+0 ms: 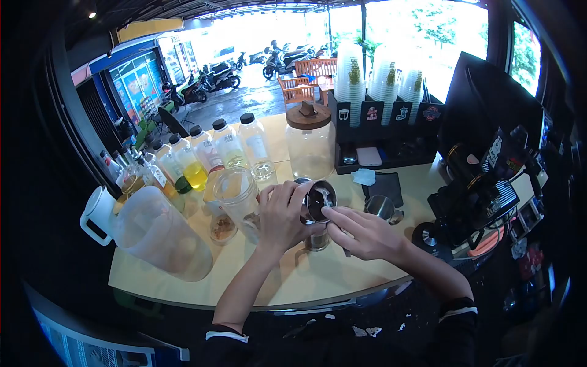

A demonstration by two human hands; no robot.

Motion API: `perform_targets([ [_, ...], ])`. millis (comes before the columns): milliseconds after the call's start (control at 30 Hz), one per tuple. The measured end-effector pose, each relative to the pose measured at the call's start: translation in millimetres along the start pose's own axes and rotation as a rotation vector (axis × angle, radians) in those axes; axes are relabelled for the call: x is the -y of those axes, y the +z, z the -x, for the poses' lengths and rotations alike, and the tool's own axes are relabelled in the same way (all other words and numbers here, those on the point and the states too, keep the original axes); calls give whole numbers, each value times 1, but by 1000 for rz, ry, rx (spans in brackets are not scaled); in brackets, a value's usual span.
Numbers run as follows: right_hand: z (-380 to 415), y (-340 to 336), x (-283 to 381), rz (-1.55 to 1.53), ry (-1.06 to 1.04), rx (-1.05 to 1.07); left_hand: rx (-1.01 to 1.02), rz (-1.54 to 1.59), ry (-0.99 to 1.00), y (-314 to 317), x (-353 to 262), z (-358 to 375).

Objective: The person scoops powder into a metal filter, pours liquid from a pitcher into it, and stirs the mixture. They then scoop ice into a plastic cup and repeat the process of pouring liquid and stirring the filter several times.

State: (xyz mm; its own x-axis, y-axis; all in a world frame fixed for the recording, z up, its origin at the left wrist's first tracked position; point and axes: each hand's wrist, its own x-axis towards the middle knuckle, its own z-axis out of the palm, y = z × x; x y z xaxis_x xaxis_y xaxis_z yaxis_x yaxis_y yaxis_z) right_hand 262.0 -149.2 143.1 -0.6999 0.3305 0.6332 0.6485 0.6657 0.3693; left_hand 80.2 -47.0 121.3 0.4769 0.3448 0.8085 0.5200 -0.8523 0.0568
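Observation:
My left hand (282, 211) is wrapped round a metal cup (319, 211), which is tilted so its opening faces me. Dark contents show inside the cup. In my right hand (370, 233) a spoon (327, 199) is pinched, its head inside the cup's mouth. Directly below the cup, another metal vessel (317, 242) stands on the counter, partly covered by my hands. A clear plastic jar (235, 189) is just left of my left hand. To the right of my hands sits a steel pitcher (380, 208).
A large frosted pitcher (159, 229) stands at the left of the counter (244, 287). Several bottles (227, 144) line the back, beside a wooden-lidded glass jar (310, 144). Stacked plastic cups (384, 76) fill a black holder. A black coffee machine (471, 177) is at right.

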Motion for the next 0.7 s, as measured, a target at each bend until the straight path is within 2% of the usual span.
perform_targets([
  [133, -2, 0, 5, 65, -9, 54, 13, 0, 32, 0, -1, 2],
  [267, -1, 1, 5, 83, 12, -2, 8, -28, 49, 1, -2, 2],
  [367, -4, 3, 13, 59, 2, 72, -15, -71, 77, 1, -3, 0],
  [567, -8, 7, 10, 113, 26, -21, -12, -88, 83, 4, -3, 4],
  [633, -9, 10, 17, 99, 46, 84, 19, -130, 96, 3, -3, 3],
  [700, -13, 5, 16, 95, 44, 51, 2, -98, 80, 5, -1, 3],
])
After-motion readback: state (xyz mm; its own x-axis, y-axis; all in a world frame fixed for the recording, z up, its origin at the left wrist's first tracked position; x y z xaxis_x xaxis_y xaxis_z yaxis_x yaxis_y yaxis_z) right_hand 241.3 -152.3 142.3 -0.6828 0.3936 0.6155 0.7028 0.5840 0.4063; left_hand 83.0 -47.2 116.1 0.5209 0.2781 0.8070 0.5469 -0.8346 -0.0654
